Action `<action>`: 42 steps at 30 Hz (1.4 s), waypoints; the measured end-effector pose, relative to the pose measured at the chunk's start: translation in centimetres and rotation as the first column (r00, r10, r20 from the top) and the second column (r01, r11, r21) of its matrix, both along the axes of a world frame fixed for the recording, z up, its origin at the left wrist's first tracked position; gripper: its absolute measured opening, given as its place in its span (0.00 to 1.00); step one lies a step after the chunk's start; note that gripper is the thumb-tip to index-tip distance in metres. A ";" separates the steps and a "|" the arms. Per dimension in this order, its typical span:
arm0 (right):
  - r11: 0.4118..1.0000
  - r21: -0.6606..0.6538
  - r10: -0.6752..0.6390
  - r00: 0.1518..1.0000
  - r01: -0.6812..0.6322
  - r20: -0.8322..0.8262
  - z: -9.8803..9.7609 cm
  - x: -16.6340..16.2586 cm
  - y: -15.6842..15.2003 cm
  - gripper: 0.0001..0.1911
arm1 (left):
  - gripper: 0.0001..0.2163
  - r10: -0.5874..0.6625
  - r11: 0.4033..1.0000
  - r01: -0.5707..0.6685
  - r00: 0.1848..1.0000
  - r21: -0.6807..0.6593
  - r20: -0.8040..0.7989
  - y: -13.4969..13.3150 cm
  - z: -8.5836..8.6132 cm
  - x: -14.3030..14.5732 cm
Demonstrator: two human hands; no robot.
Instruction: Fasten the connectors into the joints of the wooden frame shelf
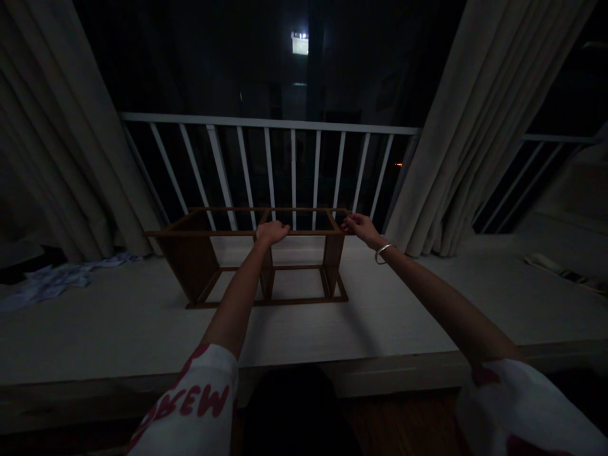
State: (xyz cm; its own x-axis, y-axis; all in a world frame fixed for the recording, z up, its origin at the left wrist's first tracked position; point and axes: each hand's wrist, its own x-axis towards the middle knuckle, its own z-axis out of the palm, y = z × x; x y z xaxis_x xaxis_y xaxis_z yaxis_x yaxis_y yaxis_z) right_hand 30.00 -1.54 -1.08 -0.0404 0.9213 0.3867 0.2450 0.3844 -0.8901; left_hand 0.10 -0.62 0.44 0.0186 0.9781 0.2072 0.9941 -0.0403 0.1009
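A brown wooden shelf rack lies on its side on a pale window ledge, with open bays between its cross boards. My left hand is closed over the near upper rail, around the middle of the rack. At the rack's right end, my right hand has its fingers curled together in a pinch beside the upper corner. Whatever those fingers hold, if anything, is too small and dark to make out. A silver bangle circles the right wrist.
Behind the rack runs a white metal railing before a dark window. Beige curtains hang on both sides. Crumpled patterned cloth or paper lies on the ledge at left. A striped strip lies at right.
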 end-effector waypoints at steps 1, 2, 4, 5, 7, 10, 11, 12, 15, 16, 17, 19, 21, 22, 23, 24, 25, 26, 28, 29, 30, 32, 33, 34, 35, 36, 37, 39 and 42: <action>1.000 -0.007 -0.012 1.000 0.012 -0.005 0.0 0.0 0.0 0.11 | 0.26 -0.001 1.000 0.001 1.000 0.001 -0.001 0.0 0.0 0.0; 0.999 -0.010 -0.031 0.999 0.031 -0.007 0.1 0.1 0.1 0.12 | 0.26 -0.004 1.000 0.004 1.000 0.001 0.000 -0.1 0.1 0.0; 0.997 0.000 -0.081 0.997 0.081 -0.008 0.2 0.1 0.0 0.13 | 0.26 -0.008 1.000 0.008 1.000 0.003 0.005 -0.2 0.1 0.0; 0.994 0.013 -0.107 0.994 0.108 -0.015 0.2 0.2 0.0 0.13 | 0.26 -0.008 1.000 0.008 1.000 0.003 0.008 -0.2 0.1 0.0; 0.989 0.035 -0.143 0.989 0.145 -0.041 0.3 0.5 -0.3 0.15 | 0.26 -0.007 1.000 0.007 1.000 -0.003 0.010 -0.1 0.1 0.0; 0.993 0.038 -0.108 0.993 0.110 -0.054 0.5 1.2 -0.9 0.24 | 0.26 0.002 1.000 -0.002 1.000 -0.003 0.008 0.1 0.0 -0.1; 0.996 0.038 -0.082 0.996 0.084 -0.037 0.6 1.5 -1.1 0.26 | 0.26 0.003 1.000 -0.003 1.000 0.003 0.009 0.1 -0.1 -0.2; 0.997 0.040 -0.060 0.998 0.060 -0.013 0.8 1.7 -1.3 0.26 | 0.27 0.000 1.000 0.000 1.000 0.010 0.009 0.2 -0.2 -0.2; 0.998 0.044 -0.039 0.996 0.035 0.081 1.4 2.4 -1.7 0.23 | 0.27 -0.007 1.000 0.007 1.000 0.022 0.004 0.3 -0.3 -0.3; 0.998 0.044 -0.042 0.992 0.038 0.115 1.7 2.5 -1.8 0.21 | 0.27 -0.006 1.000 0.006 1.000 0.021 0.002 0.2 -0.3 -0.3; 0.999 0.041 -0.039 0.988 0.033 0.152 1.9 2.5 -1.9 0.20 | 0.27 -0.004 1.000 0.004 1.000 0.018 0.001 0.2 -0.3 -0.2; 0.999 0.036 -0.018 0.972 0.009 0.235 2.3 2.3 -2.2 0.17 | 0.27 -0.003 1.000 0.003 1.000 0.018 0.004 0.0 -0.2 -0.2; 0.999 0.042 -0.009 0.948 -0.005 0.319 2.5 1.9 -2.4 0.13 | 0.27 -0.001 1.000 0.001 1.000 0.018 0.006 -0.1 -0.1 -0.2; 0.999 0.053 -0.018 0.937 -0.001 0.350 2.6 1.7 -2.6 0.11 | 0.27 -0.001 1.000 0.001 1.000 0.019 0.007 -0.2 -0.1 -0.1; 0.998 0.069 -0.035 0.928 0.010 0.371 2.6 1.4 -2.7 0.09 | 0.27 0.001 1.000 -0.001 1.000 0.017 0.007 -0.2 -0.1 -0.2; 0.995 0.092 -0.057 0.921 0.023 0.386 2.6 1.1 -2.8 0.08 | 0.27 0.004 1.000 -0.004 1.000 0.014 0.009 -0.2 -0.1 -0.2; 0.993 0.115 -0.074 0.914 0.031 0.399 2.7 0.9 -2.9 0.07 | 0.27 0.004 1.000 -0.004 1.000 0.013 0.012 -0.2 -0.2 -0.2; 0.990 0.136 -0.090 0.907 0.037 0.411 2.8 0.7 -2.9 0.07 | 0.27 0.003 1.000 -0.003 1.000 0.014 0.014 -0.2 -0.2 -0.2; 0.984 0.171 -0.119 0.886 0.046 0.448 2.9 0.5 -2.9 0.06 | 0.27 0.001 1.000 -0.001 1.000 0.015 0.015 -0.1 -0.2 -0.3; 0.981 0.188 -0.134 0.870 0.048 0.475 2.9 0.4 -2.9 0.07 | 0.27 -0.002 1.000 0.002 1.000 0.017 0.015 0.0 -0.3 -0.3; 0.977 0.205 -0.151 0.850 0.052 0.504 2.9 0.4 -2.8 0.07 | 0.27 -0.005 1.000 0.005 1.000 0.021 0.015 0.1 -0.3 -0.3; 0.967 0.245 -0.199 0.800 0.067 0.566 2.9 0.5 -2.7 0.07 | 0.26 -0.007 1.000 0.007 1.000 0.021 0.015 0.4 -0.4 -0.4; 0.960 0.268 -0.228 0.771 0.078 0.595 2.8 0.5 -2.7 0.08 | 0.26 -0.010 1.000 0.009 1.000 0.024 0.016 0.5 -0.5 -0.4; 0.952 0.293 -0.259 0.741 0.088 0.619 2.8 0.5 -2.7 0.08 | 0.26 -0.014 1.000 0.013 1.000 0.027 0.016 0.6 -0.5 -0.5; 0.943 0.318 -0.288 0.712 0.096 0.640 2.7 0.5 -2.7 0.09 | 0.26 -0.017 1.000 0.016 1.000 0.026 0.016 0.7 -0.6 -0.5; 0.934 0.343 -0.316 0.685 0.102 0.657 2.6 0.4 -2.8 0.09 | 0.26 -0.018 0.999 0.018 1.000 0.026 0.016 0.8 -0.6 -0.5; 0.925 0.365 -0.340 0.659 0.107 0.670 2.6 0.4 -2.8 0.09 | 0.27 -0.018 1.000 0.018 1.000 0.025 0.016 0.8 -0.6 -0.5; 0.912 0.395 -0.376 0.616 0.112 0.692 2.5 0.2 -3.0 0.10 | 0.27 -0.019 1.000 0.018 1.000 0.020 0.016 0.8 -0.6 -0.5; 0.908 0.403 -0.395 0.559 0.116 0.729 2.6 0.0 -3.2 0.11 | 0.27 -0.021 0.999 0.020 1.000 0.026 0.019 0.7 -0.6 -0.6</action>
